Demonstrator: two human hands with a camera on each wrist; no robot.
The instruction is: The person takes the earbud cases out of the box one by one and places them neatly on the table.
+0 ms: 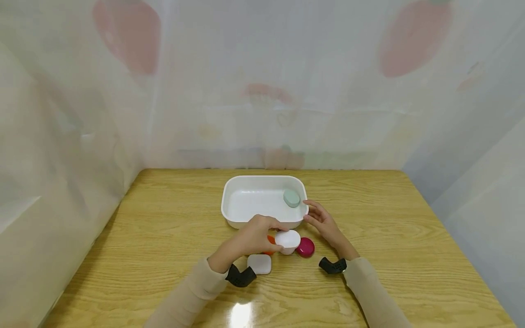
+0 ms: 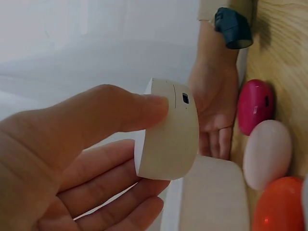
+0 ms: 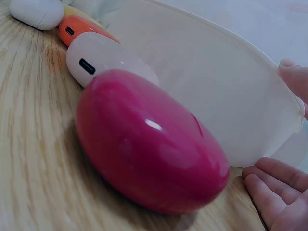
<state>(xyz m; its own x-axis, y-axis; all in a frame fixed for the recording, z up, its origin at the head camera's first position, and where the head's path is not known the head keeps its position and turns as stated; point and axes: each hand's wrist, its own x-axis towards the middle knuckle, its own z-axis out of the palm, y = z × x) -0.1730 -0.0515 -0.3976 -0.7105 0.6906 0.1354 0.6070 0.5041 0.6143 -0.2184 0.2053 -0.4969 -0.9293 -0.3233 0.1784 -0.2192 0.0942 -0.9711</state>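
My left hand (image 1: 259, 236) pinches a white earbud charging case (image 2: 171, 130) between thumb and fingers, raised above the table near the tub's front wall. The case shows a lid seam and a dark port. My right hand (image 1: 324, 225) rests against the right end of a white tub (image 1: 229, 222), its fingers fairly straight at the rim and side. Inside the tub lies a pale green case (image 1: 291, 198). Along the tub's front stand a magenta case (image 3: 151, 144), a pale pinkish case (image 3: 106, 60) and an orange case (image 2: 279, 204).
Another white case (image 1: 259, 264) lies on the wooden table (image 1: 172, 218), near the left wrist. A bit of yellow (image 3: 79, 14) shows behind the orange case. Black wrist mounts (image 1: 241, 275) sit on both arms. Pale printed curtains (image 1: 262, 127) hang behind and beside the table.
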